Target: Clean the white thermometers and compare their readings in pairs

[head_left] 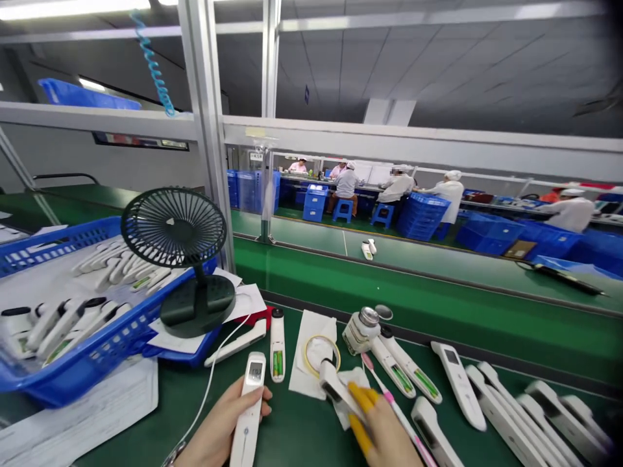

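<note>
Wiping goes best with the right hand (384,431), closed on a white thermometer (335,392), pressing it against the cloth (353,389); left hand (221,428) grips another thermometer (249,408) steady over the tabletop (302,434).

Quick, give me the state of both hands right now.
Left hand: closed around a white thermometer, display facing up.
Right hand: yellow finger cots on, gripping another white thermometer against a white wipe.
</note>
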`<state>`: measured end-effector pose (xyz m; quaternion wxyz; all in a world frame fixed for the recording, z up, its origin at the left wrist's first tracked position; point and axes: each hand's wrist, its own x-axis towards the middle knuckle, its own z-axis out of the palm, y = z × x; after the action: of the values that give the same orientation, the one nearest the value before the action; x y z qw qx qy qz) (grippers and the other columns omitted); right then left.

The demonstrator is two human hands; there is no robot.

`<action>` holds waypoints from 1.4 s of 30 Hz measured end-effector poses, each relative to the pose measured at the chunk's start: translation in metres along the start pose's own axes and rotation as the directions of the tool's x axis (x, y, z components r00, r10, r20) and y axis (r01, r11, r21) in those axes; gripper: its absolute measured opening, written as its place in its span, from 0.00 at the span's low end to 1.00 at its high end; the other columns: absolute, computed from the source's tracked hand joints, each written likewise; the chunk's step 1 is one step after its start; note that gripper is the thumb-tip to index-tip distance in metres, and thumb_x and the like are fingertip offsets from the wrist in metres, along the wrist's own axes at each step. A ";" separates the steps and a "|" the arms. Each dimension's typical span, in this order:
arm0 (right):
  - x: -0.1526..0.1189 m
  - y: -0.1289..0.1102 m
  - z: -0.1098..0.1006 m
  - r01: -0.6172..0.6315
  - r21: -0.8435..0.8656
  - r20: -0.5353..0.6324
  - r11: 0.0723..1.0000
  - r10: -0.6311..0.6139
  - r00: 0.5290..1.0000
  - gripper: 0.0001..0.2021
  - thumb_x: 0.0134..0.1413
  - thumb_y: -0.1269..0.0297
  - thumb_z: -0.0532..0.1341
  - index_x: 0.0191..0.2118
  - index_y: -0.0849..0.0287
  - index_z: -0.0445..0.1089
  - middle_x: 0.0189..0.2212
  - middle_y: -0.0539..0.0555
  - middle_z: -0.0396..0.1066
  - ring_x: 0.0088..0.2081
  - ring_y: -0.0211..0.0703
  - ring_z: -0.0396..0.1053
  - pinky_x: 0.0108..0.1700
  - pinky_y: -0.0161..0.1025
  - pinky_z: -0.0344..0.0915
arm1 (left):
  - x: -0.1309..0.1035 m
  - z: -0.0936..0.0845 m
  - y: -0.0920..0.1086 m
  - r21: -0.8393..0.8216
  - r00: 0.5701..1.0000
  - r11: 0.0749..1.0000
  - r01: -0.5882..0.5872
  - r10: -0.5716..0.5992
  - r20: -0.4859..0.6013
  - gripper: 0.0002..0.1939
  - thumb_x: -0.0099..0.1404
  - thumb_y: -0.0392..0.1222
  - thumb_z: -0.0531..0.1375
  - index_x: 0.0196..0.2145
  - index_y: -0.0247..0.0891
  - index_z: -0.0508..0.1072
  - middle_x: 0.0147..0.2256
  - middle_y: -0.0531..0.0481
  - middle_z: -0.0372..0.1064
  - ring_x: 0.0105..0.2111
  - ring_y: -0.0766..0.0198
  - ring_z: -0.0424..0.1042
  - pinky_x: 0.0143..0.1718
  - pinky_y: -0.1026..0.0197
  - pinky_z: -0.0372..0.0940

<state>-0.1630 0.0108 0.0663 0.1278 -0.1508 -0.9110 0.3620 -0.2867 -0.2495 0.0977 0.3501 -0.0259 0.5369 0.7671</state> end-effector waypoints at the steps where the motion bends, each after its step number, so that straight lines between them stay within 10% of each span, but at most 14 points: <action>1: 0.005 -0.008 -0.002 0.051 -0.069 -0.004 0.996 -0.052 0.999 0.16 0.50 0.58 0.58 0.45 0.55 0.72 0.46 0.61 0.69 0.49 0.58 0.65 0.51 0.51 0.61 | -0.002 -0.001 -0.003 -0.015 1.000 1.000 -0.006 0.006 -0.002 0.12 0.52 0.46 0.65 0.31 0.35 0.73 0.31 0.47 0.72 0.29 0.66 0.69 0.33 0.65 0.62; 8: 0.052 -0.078 0.015 0.163 -0.413 0.179 0.896 -0.095 0.979 0.16 0.57 0.65 0.51 0.46 0.60 0.70 0.43 0.60 0.70 0.46 0.51 0.64 0.48 0.43 0.61 | 0.002 0.013 -0.017 -0.069 0.999 0.997 0.022 -0.020 0.034 0.21 0.51 0.38 0.66 0.44 0.36 0.69 0.29 0.51 0.69 0.27 0.67 0.69 0.31 0.65 0.62; 15: 0.080 -0.088 0.045 0.084 -0.459 0.200 0.885 0.011 0.980 0.07 0.47 0.69 0.56 0.31 0.62 0.71 0.29 0.61 0.72 0.33 0.54 0.70 0.35 0.45 0.62 | 0.001 0.008 -0.018 -0.066 1.000 0.998 0.001 -0.002 -0.010 0.16 0.51 0.37 0.65 0.39 0.35 0.69 0.29 0.52 0.69 0.27 0.68 0.69 0.32 0.65 0.62; 20: 0.079 -0.088 0.041 0.088 -0.280 0.126 0.956 -0.055 0.991 0.11 0.44 0.76 0.55 0.35 0.63 0.70 0.32 0.62 0.71 0.38 0.55 0.69 0.42 0.50 0.61 | 0.002 0.005 -0.022 -0.085 1.000 0.996 -0.028 0.027 -0.009 0.17 0.49 0.38 0.66 0.38 0.36 0.69 0.28 0.54 0.68 0.26 0.68 0.69 0.31 0.65 0.61; 26: 0.048 -0.088 0.036 0.130 0.174 -0.001 0.976 -0.132 0.991 0.18 0.57 0.60 0.51 0.52 0.60 0.57 0.38 0.58 0.68 0.39 0.44 0.69 0.43 0.40 0.66 | 0.004 0.009 -0.025 -0.101 0.991 0.987 -0.124 0.128 0.030 0.17 0.49 0.39 0.67 0.37 0.37 0.69 0.28 0.54 0.69 0.27 0.67 0.69 0.34 0.63 0.62; 30: 0.036 -0.088 0.041 -0.008 0.797 -0.069 0.604 0.104 0.992 0.24 0.48 0.59 0.63 0.52 0.53 0.59 0.33 0.50 0.68 0.35 0.40 0.69 0.37 0.36 0.66 | 0.002 0.014 -0.024 -0.070 0.981 0.982 -0.178 0.182 0.063 0.14 0.48 0.39 0.67 0.33 0.34 0.70 0.31 0.49 0.71 0.31 0.63 0.70 0.35 0.62 0.62; 33: 0.033 -0.091 0.039 -0.049 0.954 -0.031 0.294 0.260 0.965 0.25 0.42 0.62 0.68 0.48 0.52 0.63 0.29 0.46 0.68 0.30 0.34 0.68 0.33 0.31 0.66 | 0.003 0.013 -0.024 -0.055 0.979 0.978 -0.201 0.203 0.036 0.13 0.50 0.39 0.66 0.33 0.35 0.70 0.33 0.49 0.70 0.30 0.65 0.69 0.34 0.63 0.62; 42: 0.000 -0.118 0.021 -0.145 0.987 0.121 0.061 0.304 0.945 0.21 0.41 0.64 0.69 0.44 0.52 0.64 0.28 0.47 0.72 0.26 0.34 0.70 0.31 0.32 0.68 | -0.021 0.034 -0.025 0.150 0.930 0.920 -0.363 0.350 0.110 0.12 0.50 0.39 0.66 0.34 0.36 0.71 0.33 0.50 0.71 0.33 0.63 0.69 0.36 0.64 0.63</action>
<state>-0.1915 -0.0838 0.1341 0.1915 -0.1866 -0.3886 0.8818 -0.2454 -0.2269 0.1006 0.2270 0.1331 0.5804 0.7706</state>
